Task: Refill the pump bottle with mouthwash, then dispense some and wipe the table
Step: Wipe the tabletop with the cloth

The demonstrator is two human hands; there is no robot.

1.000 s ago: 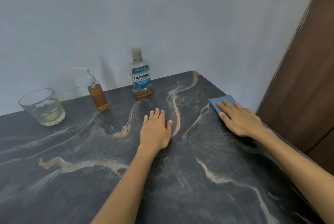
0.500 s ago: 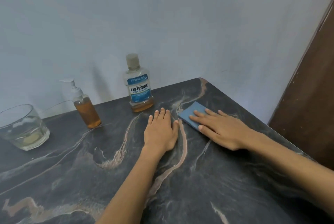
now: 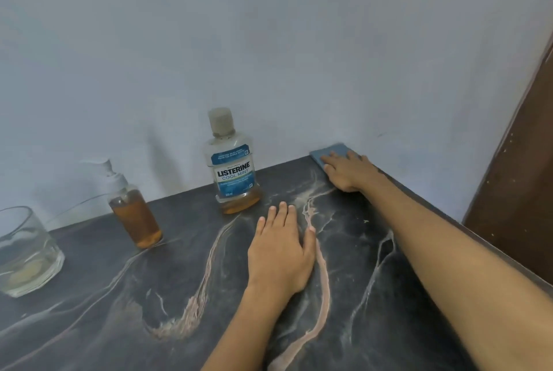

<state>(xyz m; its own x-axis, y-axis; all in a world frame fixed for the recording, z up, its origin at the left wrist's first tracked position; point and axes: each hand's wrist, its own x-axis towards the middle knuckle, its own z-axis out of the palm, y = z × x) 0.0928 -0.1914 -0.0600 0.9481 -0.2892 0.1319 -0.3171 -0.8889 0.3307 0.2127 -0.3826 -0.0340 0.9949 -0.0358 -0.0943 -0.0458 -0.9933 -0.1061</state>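
On the dark marble table [image 3: 104, 311] a pump bottle [image 3: 134, 209] with amber liquid stands at the back left. The Listerine mouthwash bottle [image 3: 233, 167], capped and with a little amber liquid at its bottom, stands upright beside the wall. My left hand [image 3: 281, 248] rests flat on the table just in front of it, fingers straight. My right hand [image 3: 347, 170] presses a blue cloth [image 3: 329, 152] flat onto the table's far right corner, against the wall; most of the cloth is hidden under the fingers.
A clear glass [image 3: 24, 254] with a little pale liquid stands at the left edge of view. A pale wall runs behind the table. A brown wooden door [image 3: 523, 191] stands past the table's right edge.
My right hand slid the blue cloth from the middle of the table, near my left hand, out to the far right corner. My left hand stayed flat in place.
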